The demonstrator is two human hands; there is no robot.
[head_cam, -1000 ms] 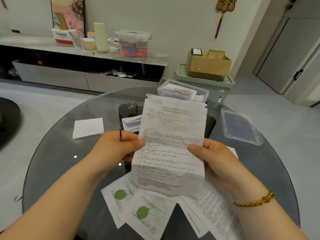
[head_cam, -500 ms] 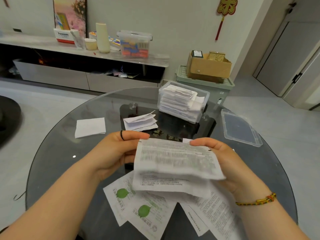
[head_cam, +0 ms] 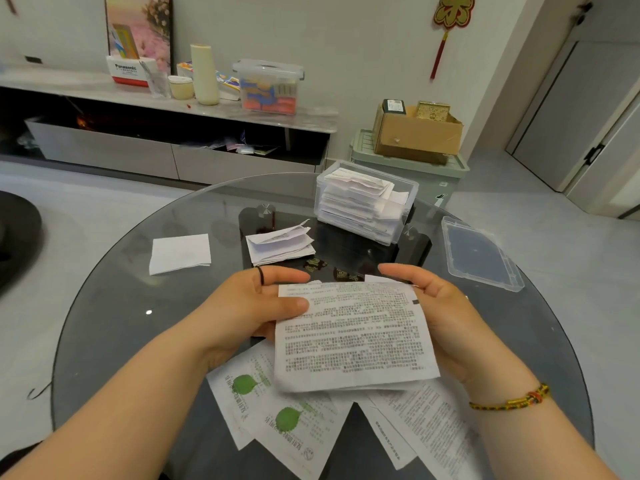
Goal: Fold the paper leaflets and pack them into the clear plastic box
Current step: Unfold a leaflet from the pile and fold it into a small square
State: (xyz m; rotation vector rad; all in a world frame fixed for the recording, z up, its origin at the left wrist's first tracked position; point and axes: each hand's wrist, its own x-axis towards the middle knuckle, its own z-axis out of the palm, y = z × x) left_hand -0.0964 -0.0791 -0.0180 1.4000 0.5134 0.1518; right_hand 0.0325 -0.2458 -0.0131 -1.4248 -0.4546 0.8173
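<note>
A printed white leaflet (head_cam: 353, 334), folded in half, lies between my hands above the glass table (head_cam: 114, 306). My left hand (head_cam: 256, 306) pinches its left edge, thumb on top. My right hand (head_cam: 440, 313) cups its right edge with the fingers behind the paper. The clear plastic box (head_cam: 367, 200), holding a stack of folded leaflets, stands at the table's far side. Its lid (head_cam: 481, 252) lies to the right. Several unfolded leaflets (head_cam: 287, 410), two with green leaf marks, lie under my hands.
A small pile of folded leaflets (head_cam: 280, 244) sits mid-table, and a folded white sheet (head_cam: 180, 252) lies to its left. Beyond the table are a low cabinet (head_cam: 166, 105) with a storage tub and a cardboard box (head_cam: 415, 133) on a green crate.
The leaflet was upright and full length; its top half has been folded down toward me, and it now lies flatter and lower between my hands.
</note>
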